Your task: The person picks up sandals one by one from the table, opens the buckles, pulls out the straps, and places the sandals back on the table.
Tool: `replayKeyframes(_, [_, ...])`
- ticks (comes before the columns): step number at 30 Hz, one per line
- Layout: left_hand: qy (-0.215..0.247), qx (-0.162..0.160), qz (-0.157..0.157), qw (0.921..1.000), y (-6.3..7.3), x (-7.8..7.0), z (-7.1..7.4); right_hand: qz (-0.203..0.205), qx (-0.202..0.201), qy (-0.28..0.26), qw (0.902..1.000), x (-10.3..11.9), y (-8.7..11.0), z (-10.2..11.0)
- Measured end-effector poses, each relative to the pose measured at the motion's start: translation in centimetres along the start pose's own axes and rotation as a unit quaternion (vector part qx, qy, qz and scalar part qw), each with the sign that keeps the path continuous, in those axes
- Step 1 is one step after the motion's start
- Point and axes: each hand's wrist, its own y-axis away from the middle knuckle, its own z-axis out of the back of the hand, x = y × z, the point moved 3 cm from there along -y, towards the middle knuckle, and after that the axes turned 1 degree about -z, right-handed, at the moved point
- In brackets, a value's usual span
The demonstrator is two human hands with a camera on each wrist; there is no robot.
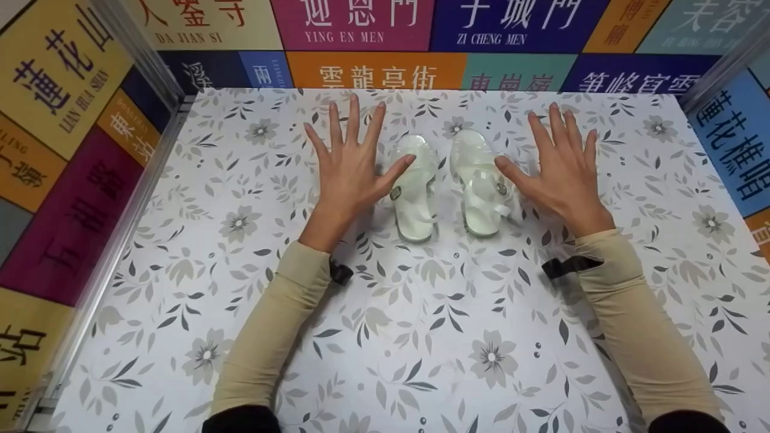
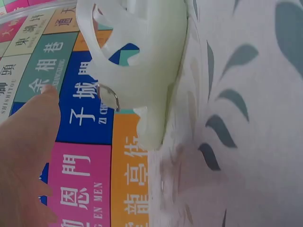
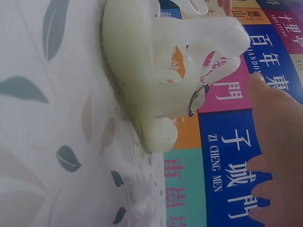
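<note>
Two pale green-white jelly sandals stand side by side on the table, toes toward the far edge. The left sandal (image 1: 415,222) has a small metal buckle on its outer side; the right sandal (image 1: 483,219) has one too, with a strap end sticking out. My left hand (image 1: 352,165) is spread left of the pair, its thumb overlapping the left sandal in the head view. On the other side my right hand (image 1: 562,168) is spread too, thumb tip near the right sandal. Both wrist views show a sandal (image 2: 161,61) beside the hand, with nothing held.
A white tabletop (image 1: 409,343) with a grey leaf and flower print lies under everything. Colourful panels (image 1: 373,69) with Chinese lettering stand along the back, left and right sides. Metal frame posts (image 1: 141,60) meet the panels at the corners.
</note>
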Motion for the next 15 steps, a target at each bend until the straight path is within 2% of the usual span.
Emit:
replayKeyframes(7, [0.012, -0.009, -0.025, 0.9996, 0.4, -1.8, 0.5, 0.019, -0.056, -0.033, 0.9977, 0.4, 0.6, 0.4])
replayKeyframes(11, [0.034, -0.02, -0.059, 0.9975, 0.8, -3.3, 0.7, 0.034, -0.092, -0.054, 0.9937, 0.5, 1.0, 0.5])
replayKeyframes(15, [0.076, -0.038, -0.099, 0.9915, 1.3, -4.9, 0.7, 0.039, -0.107, -0.073, 0.9908, 0.6, 1.2, 0.5])
